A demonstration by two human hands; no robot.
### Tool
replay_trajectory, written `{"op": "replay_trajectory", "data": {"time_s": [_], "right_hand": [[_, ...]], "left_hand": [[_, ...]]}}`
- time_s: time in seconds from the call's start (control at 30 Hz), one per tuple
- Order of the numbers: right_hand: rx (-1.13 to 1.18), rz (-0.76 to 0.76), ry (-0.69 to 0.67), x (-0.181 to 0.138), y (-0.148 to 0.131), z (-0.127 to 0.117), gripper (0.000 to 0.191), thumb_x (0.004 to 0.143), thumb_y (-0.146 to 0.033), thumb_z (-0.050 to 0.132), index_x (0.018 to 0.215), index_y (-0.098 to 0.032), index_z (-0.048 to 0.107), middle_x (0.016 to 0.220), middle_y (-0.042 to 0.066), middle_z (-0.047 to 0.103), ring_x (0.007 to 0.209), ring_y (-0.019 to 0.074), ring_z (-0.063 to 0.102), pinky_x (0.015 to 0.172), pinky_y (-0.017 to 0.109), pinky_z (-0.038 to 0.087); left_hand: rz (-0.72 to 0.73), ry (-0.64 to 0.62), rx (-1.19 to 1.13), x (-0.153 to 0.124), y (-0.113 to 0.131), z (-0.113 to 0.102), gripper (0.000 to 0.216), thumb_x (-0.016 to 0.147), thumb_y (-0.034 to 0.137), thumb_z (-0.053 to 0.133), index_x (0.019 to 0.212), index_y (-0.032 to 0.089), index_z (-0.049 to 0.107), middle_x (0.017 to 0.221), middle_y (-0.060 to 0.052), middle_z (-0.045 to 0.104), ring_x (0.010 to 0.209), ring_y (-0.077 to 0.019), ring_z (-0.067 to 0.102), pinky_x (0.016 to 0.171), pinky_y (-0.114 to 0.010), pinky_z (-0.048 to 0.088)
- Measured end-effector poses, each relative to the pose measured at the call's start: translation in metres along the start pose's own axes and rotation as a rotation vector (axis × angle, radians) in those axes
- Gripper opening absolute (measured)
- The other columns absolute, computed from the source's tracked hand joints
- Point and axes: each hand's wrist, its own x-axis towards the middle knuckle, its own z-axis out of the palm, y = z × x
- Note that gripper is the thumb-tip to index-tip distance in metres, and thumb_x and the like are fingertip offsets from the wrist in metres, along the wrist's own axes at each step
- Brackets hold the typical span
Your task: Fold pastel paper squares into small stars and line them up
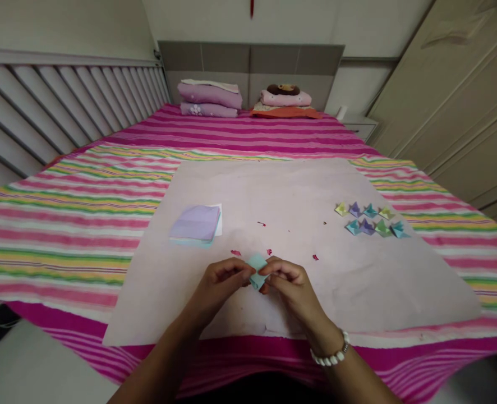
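Between my two hands is a small folded piece of light teal paper (257,262), held just above the pale sheet. My left hand (225,280) pinches its left edge between thumb and forefinger. On the other side my right hand (288,283), with a white bead bracelet at the wrist, grips its right edge. The paper looks diamond-shaped, with a curled fold at its lower end; my fingertips cover parts of both sides. Small red scraps (235,253) lie just beyond my hands.
A stack of coloured paper squares (196,223), purple on top, lies to the left. Several folded paper figures (366,226) in yellow, purple, teal and green stand in two rows at right. The pale sheet (274,188) covers a striped bed (76,224); folded bedding (210,98) sits by the headboard.
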Motion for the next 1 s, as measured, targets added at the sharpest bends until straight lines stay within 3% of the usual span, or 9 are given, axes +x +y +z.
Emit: {"op": "replay_trajectory", "data": {"time_s": [0.17,0.4,0.67,0.83,1.0], "right_hand": [[0.016,0.001,-0.041,-0.003,-0.005,0.002,0.008,0.081,-0.024,0.066,0.087,-0.021,0.071,0.077,0.001,0.065,0.067,0.0143,0.062,0.067,0.029,0.05],[-0.014,0.06,0.142,0.002,-0.006,0.011,0.035,0.066,-0.027,0.081,0.097,-0.023,0.064,0.084,0.001,0.067,0.073,0.0139,0.062,0.067,0.026,0.049],[-0.147,0.056,0.185,0.004,-0.006,0.014,0.046,0.067,-0.025,0.079,0.109,-0.023,0.061,0.063,-0.006,0.053,0.058,0.011,0.051,0.054,0.024,0.039],[-0.132,0.109,0.168,0.003,-0.008,0.012,0.056,0.067,-0.021,0.078,0.12,-0.023,0.06,0.063,-0.007,0.057,0.055,0.0093,0.05,0.053,0.023,0.038],[-0.067,0.125,0.174,0.003,-0.013,0.006,0.067,0.072,-0.024,0.075,0.134,-0.023,0.051,0.065,-0.005,0.065,0.062,0.0124,0.059,0.066,0.028,0.048]], "left_hand": [[0.037,0.076,0.058,0.001,-0.004,0.005,0.01,0.074,0.025,0.072,0.074,0.016,0.067,0.071,-0.001,0.067,0.07,-0.0137,0.061,0.069,-0.026,0.047],[0.075,0.136,0.2,0.001,-0.009,0.004,0.012,0.073,0.026,0.072,0.076,0.016,0.066,0.072,0.0,0.063,0.063,-0.0102,0.054,0.06,-0.023,0.043],[-0.011,0.218,0.06,0.004,-0.009,0.008,0.031,0.064,0.026,0.078,0.065,0.017,0.048,0.058,0.006,0.053,0.056,-0.0075,0.049,0.053,-0.019,0.037],[0.013,0.191,0.02,0.006,-0.011,0.003,0.034,0.065,0.027,0.077,0.066,0.017,0.045,0.059,0.007,0.052,0.055,-0.0062,0.047,0.051,-0.017,0.036],[0.036,0.145,-0.027,0.006,-0.005,-0.001,0.03,0.071,0.03,0.073,0.069,0.018,0.045,0.062,0.006,0.057,0.058,-0.0083,0.054,0.058,-0.021,0.045]]}}
